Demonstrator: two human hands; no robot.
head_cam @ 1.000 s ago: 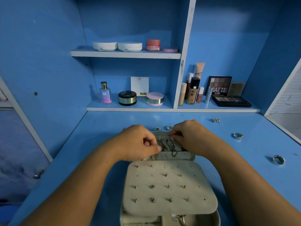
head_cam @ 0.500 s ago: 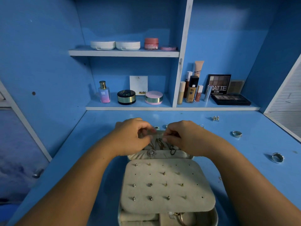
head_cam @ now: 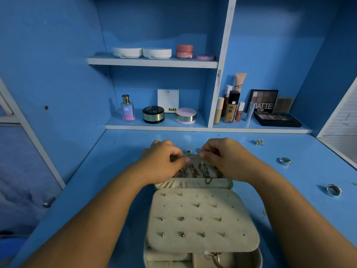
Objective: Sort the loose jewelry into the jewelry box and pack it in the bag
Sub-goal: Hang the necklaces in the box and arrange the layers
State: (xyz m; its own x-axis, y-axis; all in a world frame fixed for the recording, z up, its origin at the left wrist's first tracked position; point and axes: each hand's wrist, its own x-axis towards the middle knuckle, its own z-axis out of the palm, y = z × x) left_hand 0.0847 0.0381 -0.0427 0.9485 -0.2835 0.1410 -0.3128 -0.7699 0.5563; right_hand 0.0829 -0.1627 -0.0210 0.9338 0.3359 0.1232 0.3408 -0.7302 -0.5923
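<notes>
An open cream jewelry box [head_cam: 239, 240] lies on the blue desk in front of me. Its padded earring panel [head_cam: 201, 221] carries several studs. Several dark chains [head_cam: 201, 171] hang in the raised lid [head_cam: 193, 183]. My left hand [head_cam: 162, 161] and my right hand [head_cam: 224, 157] are both at the lid's top edge, fingers curled and pinching a thin chain between them. Loose on the desk are two silver rings [head_cam: 284, 161] [head_cam: 333, 190] at the right, a pair of earrings [head_cam: 259, 141], and small pieces [head_cam: 188, 151] behind the lid. No bag is in view.
Shelves behind the desk hold compacts [head_cam: 142, 53], a perfume bottle [head_cam: 127, 108], foundation bottles [head_cam: 230, 111] and an eyeshadow palette [head_cam: 277, 119]. Blue side walls close in the desk left and right. A small metal object [head_cam: 48, 201] lies at the left edge.
Both hands have moved up from the chains in the lid to its top edge and closer together. The hanging chains are now more exposed below them.
</notes>
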